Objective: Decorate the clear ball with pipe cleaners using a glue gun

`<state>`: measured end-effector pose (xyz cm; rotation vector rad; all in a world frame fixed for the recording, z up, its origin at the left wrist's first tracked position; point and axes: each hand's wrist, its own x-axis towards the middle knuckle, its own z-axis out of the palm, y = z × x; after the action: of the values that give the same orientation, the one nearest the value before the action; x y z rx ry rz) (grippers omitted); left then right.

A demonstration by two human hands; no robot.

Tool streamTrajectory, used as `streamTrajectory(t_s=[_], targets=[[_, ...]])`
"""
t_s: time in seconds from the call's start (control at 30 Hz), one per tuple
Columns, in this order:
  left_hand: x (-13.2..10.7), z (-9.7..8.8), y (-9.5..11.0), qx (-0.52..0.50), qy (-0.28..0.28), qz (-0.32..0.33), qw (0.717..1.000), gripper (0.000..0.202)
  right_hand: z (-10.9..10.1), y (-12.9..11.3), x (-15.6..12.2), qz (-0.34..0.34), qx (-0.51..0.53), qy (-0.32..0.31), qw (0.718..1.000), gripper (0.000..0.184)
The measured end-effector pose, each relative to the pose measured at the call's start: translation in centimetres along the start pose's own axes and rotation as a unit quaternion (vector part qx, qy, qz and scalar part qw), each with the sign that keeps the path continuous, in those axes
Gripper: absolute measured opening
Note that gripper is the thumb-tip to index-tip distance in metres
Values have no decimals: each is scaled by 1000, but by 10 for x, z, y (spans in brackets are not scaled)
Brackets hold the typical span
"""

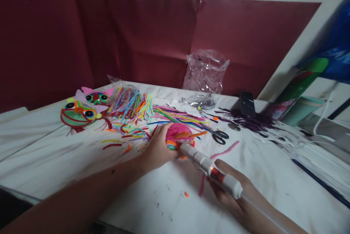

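Note:
My left hand (158,149) is closed around a round craft piece (177,132) covered in bright pink pipe cleaner, with orange, green and blue strips along its lower edge. In my right hand (235,190) is a white hot glue gun (201,160), its small light glowing orange-red and a clear glue stick trailing from the back. The nozzle end meets the craft piece or hovers just over it; contact cannot be made out. A pink pipe cleaner (226,151) shows on both sides of the glue gun, partly hidden behind my right hand.
Black-handled scissors (219,137) lie beyond the craft piece. Pipe cleaners (132,104) are heaped at centre-left beside two decorated animal-face pieces (79,114). A clear plastic bag (206,71) stands at the back. Purple strips (254,121) and a dark phone (247,103) sit at right.

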<state>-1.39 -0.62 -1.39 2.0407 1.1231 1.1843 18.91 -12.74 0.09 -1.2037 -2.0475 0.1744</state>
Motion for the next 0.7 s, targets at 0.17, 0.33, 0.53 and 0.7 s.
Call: streamTrajectory(t_s=[0.17, 0.33, 0.53, 0.7], targets=[[1, 0, -5, -47, -3, -18, 999, 90, -3, 4, -4, 6, -25, 4, 1000, 17], [0, -1, -4, -46, -7, -24, 999, 90, 2, 6, -5, 4, -22, 23, 999, 17], [0, 0, -2, -6, 0, 1, 1000, 88, 0, -2, -1, 10, 1, -5, 1000, 15], [1, -1, -3, -46, -8, -23, 999, 89, -4, 1, -7, 32, 1, -30, 999, 13]])
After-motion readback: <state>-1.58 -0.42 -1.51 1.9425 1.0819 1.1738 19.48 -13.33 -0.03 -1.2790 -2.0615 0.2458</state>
